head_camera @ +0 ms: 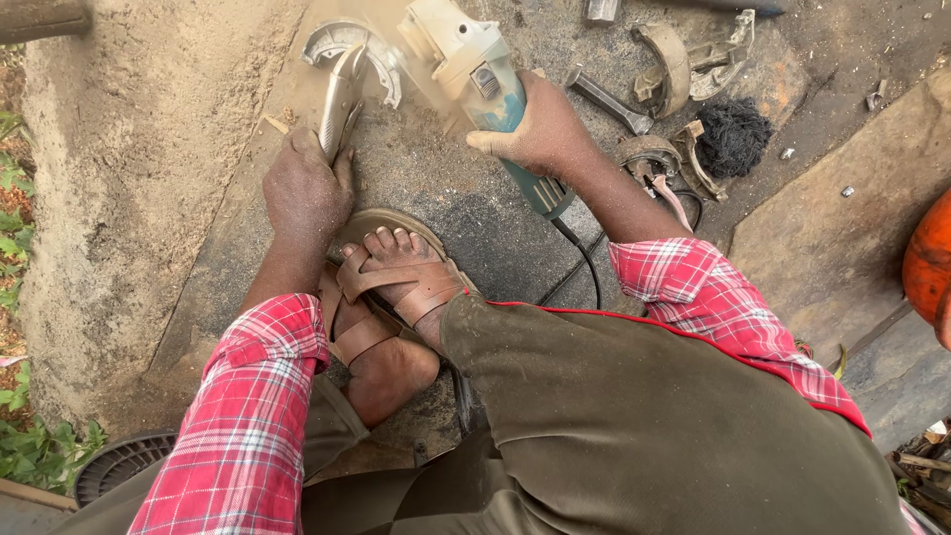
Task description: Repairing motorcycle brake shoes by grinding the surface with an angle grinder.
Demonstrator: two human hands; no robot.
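My left hand [305, 188] grips locking pliers [342, 99] that clamp a curved metal brake shoe [342, 42] on the ground at top centre. My right hand [540, 129] holds a teal and cream angle grinder [475, 79], its head against the brake shoe, with dust blurring the spot. The grinder's black cord [580, 263] trails back toward me. My sandalled feet [401, 272] rest on the ground just behind both hands.
More brake shoes [669, 64] and metal parts lie at the top right beside a black fibrous clump [733, 134]. A rough concrete block [129, 168] lies left, an orange object [929, 267] at the right edge, a round black grille [119, 461] at the bottom left.
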